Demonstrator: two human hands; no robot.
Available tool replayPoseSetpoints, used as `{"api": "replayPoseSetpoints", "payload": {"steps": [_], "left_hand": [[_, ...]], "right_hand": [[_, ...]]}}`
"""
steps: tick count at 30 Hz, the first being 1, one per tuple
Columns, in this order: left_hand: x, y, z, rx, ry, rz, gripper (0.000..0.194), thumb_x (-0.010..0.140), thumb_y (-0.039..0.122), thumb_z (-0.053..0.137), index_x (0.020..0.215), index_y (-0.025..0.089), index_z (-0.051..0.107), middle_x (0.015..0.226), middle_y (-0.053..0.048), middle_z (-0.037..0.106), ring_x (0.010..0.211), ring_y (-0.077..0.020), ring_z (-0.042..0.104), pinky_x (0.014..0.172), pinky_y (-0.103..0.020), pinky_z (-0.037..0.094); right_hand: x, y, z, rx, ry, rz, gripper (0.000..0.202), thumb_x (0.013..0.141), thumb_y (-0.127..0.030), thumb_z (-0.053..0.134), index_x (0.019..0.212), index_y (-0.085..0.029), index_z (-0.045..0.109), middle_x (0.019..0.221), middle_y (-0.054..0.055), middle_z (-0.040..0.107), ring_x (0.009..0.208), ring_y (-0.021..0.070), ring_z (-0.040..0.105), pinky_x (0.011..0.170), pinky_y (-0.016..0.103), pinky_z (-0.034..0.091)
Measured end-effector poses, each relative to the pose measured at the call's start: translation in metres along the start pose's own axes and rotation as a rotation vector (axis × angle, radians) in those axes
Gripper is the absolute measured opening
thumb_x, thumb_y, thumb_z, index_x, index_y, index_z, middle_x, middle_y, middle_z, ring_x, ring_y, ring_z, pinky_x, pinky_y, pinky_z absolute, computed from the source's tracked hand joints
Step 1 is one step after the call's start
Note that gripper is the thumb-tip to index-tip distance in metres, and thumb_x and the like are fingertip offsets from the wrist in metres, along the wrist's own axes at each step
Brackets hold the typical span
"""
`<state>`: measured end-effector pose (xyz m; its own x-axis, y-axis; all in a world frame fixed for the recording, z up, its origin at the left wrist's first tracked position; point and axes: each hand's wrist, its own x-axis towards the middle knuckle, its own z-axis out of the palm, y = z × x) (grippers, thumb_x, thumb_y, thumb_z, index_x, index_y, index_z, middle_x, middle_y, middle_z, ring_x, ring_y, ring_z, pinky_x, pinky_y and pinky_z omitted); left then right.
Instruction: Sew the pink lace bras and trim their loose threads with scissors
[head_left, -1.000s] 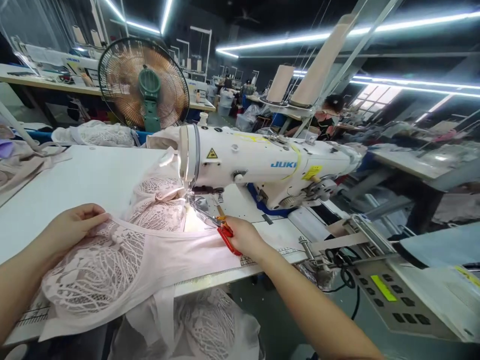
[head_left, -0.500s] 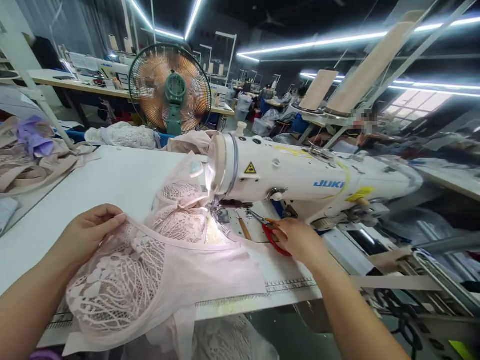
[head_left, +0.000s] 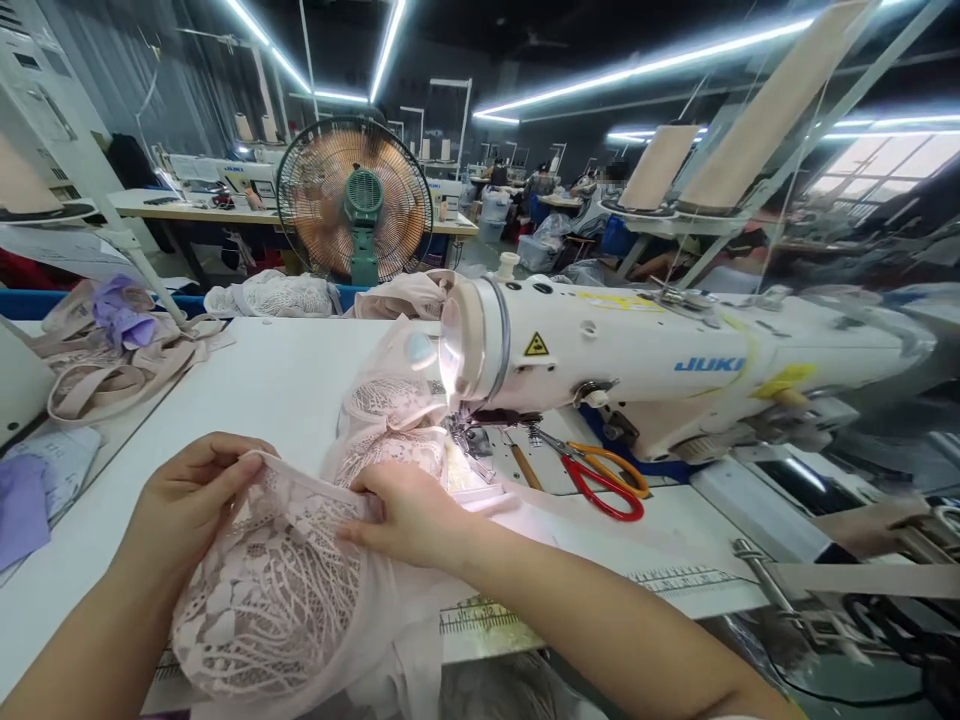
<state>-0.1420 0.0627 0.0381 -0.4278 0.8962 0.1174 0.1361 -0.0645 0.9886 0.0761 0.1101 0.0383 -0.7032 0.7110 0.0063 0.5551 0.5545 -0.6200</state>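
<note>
A pale pink lace bra (head_left: 277, 590) lies at the table's front edge, one cup toward me. My left hand (head_left: 199, 495) pinches the top edge of that cup between thumb and fingers. Over the bra's inner side, my right hand (head_left: 409, 515) is closed on the fabric along the upper edge. More pink lace (head_left: 390, 400) lies beyond, running up to the needle area of the white sewing machine (head_left: 600, 340). Scissors with one red and one orange handle (head_left: 607, 485) rest on the machine bed, right of a small wooden-handled tool (head_left: 527, 467).
Beige straps and purple cloth (head_left: 124, 315) are heaped at the left. White lace pieces (head_left: 274, 295) lie along the back edge, before a large fan (head_left: 364, 200). Thread cones (head_left: 660, 165) stand behind the machine. A printed ruler strip (head_left: 487, 612) runs along the front edge.
My right hand has let go of the scissors, leaving them on the machine bed, and has moved left onto the bra. My left hand still pinches the cup's edge. The view has shifted slightly.
</note>
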Motion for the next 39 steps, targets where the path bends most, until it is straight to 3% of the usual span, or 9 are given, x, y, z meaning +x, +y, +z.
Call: {"api": "replayPoseSetpoints", "payload": {"steps": [5,14,23,27,32,35,39], "left_hand": [[-0.001,0.002,-0.005,-0.107,-0.043,-0.008,0.035,0.052,0.045,0.09,0.068,0.021,0.071,0.076,0.001,0.07,0.069,-0.0132,0.055,0.057,-0.019,0.044],[-0.009,0.009,-0.015,-0.232,-0.27,0.197,0.014,0.067,0.035,0.084,0.069,0.027,0.073,0.068,0.0,0.071,0.063,-0.0145,0.059,0.052,-0.021,0.045],[-0.034,0.02,-0.019,-0.144,-0.427,0.327,0.011,0.069,0.029,0.081,0.068,0.02,0.075,0.066,-0.007,0.071,0.062,-0.0204,0.065,0.053,-0.028,0.051],[-0.058,0.036,-0.019,-0.054,-0.408,0.309,0.007,0.069,0.024,0.079,0.066,0.019,0.075,0.065,-0.006,0.068,0.058,-0.0173,0.062,0.053,-0.026,0.05],[-0.087,0.049,-0.014,0.044,-0.288,0.24,0.003,0.069,0.019,0.075,0.071,0.02,0.073,0.059,0.0,0.06,0.047,-0.0114,0.054,0.043,-0.02,0.045],[-0.1,0.053,-0.01,0.069,-0.219,0.216,0.012,0.068,0.02,0.074,0.079,0.021,0.07,0.06,0.002,0.06,0.046,-0.0112,0.055,0.043,-0.019,0.045],[-0.111,0.062,-0.003,0.073,-0.18,0.23,0.013,0.066,0.024,0.075,0.076,0.021,0.068,0.06,0.001,0.061,0.051,-0.0126,0.055,0.046,-0.021,0.046]], "right_hand": [[-0.014,-0.008,0.006,0.066,0.109,0.0,0.019,0.078,-0.032,0.074,0.084,-0.018,0.063,0.075,0.0,0.058,0.072,0.0159,0.053,0.063,0.026,0.038],[-0.04,-0.019,0.002,0.059,0.168,-0.16,0.012,0.082,-0.021,0.069,0.09,-0.013,0.067,0.081,0.005,0.065,0.074,0.0168,0.057,0.067,0.026,0.042],[-0.072,-0.025,0.001,0.065,0.071,0.027,0.007,0.074,-0.021,0.074,0.074,-0.018,0.068,0.069,0.0,0.06,0.064,0.0152,0.052,0.058,0.024,0.035],[-0.086,-0.024,0.002,0.113,0.085,0.061,0.006,0.074,-0.019,0.072,0.072,-0.019,0.066,0.068,-0.001,0.058,0.063,0.0142,0.05,0.057,0.024,0.033],[-0.099,-0.025,0.0,0.145,0.091,0.062,0.01,0.074,-0.017,0.069,0.068,-0.019,0.061,0.07,-0.001,0.059,0.066,0.015,0.051,0.059,0.024,0.034],[-0.105,-0.027,-0.003,0.179,0.094,0.083,0.012,0.073,-0.016,0.067,0.066,-0.019,0.058,0.069,-0.001,0.059,0.066,0.0151,0.051,0.059,0.025,0.034],[-0.111,-0.028,-0.006,0.234,0.089,0.091,0.013,0.073,-0.015,0.066,0.065,-0.019,0.056,0.067,-0.001,0.057,0.066,0.015,0.05,0.059,0.025,0.034]]}}
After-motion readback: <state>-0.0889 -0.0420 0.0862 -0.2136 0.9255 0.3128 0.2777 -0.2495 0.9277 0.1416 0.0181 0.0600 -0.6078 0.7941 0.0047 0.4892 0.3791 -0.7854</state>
